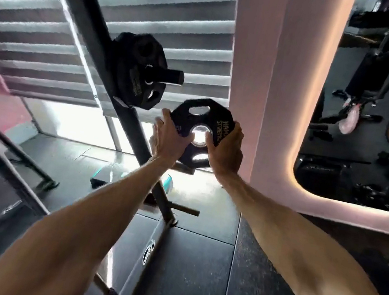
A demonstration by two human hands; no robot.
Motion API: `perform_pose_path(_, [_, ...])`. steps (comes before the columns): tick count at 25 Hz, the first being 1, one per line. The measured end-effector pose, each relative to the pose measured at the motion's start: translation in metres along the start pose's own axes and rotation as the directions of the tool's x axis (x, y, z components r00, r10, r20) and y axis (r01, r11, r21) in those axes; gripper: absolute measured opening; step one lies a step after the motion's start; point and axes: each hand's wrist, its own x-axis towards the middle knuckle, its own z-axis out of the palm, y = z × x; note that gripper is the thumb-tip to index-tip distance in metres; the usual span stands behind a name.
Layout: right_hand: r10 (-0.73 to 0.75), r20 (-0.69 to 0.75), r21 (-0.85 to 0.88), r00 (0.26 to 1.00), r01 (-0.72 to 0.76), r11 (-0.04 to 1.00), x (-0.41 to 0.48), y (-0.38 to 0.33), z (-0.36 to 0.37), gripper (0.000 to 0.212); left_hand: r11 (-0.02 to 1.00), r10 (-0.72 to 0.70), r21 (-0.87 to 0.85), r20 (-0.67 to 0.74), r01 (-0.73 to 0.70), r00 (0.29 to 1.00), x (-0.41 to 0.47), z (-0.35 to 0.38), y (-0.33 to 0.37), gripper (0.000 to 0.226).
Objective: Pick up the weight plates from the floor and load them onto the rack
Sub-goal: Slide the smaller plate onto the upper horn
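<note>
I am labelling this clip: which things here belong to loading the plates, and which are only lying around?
Job: weight plate held by left hand and right hand; plates already on the upper peg; rack post; empty lower peg.
Lying about: teal object on the floor; exercise machine at the right; window blinds.

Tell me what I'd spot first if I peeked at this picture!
In the middle, the left hand and right hand grip a black weight plate by its edges. Just up and left of it, other black plates already sit on a peg sticking out of the dark slanted rack post.
</note>
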Motion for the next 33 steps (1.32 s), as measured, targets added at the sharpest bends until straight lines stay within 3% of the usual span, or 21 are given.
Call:
perform_pose_path(7, [-0.195,0.177,0.101,0.965,0.18,0.979,0.147,-0.01,0.054,0.086,0.979,-0.172,0.065,-0.253,0.194,0.952,0.102,0.038,0.042,0.083])
perform_pose_path(13, [-0.315,0.285,0.265,0.906,0.241,0.934,0.196,-0.038,0.11,0.089,0.96,-0.173,0.128,-0.426,0.249,0.888,0.151,0.032,0.036,0.087])
perform_pose_path(17, [-0.362,0.292,0.324,0.885,0.264,0.908,0.208,-0.042,0.13,0.087,0.958,-0.108,0.186,-0.465,0.216,0.879,0.162,0.03,0.03,0.09])
perform_pose_path(25, [-0.348,0.352,0.398,0.869,0.198,0.896,0.212,-0.035,0.143,0.083,0.927,-0.005,0.325,-0.489,0.187,0.872,0.158,0.04,0.03,0.091])
perform_pose_path(33, [-0.247,0.536,0.463,0.807,-0.036,0.886,0.226,-0.041,0.173,0.071,0.893,0.121,0.438,-0.463,0.107,0.878,0.164,0.042,0.03,0.074])
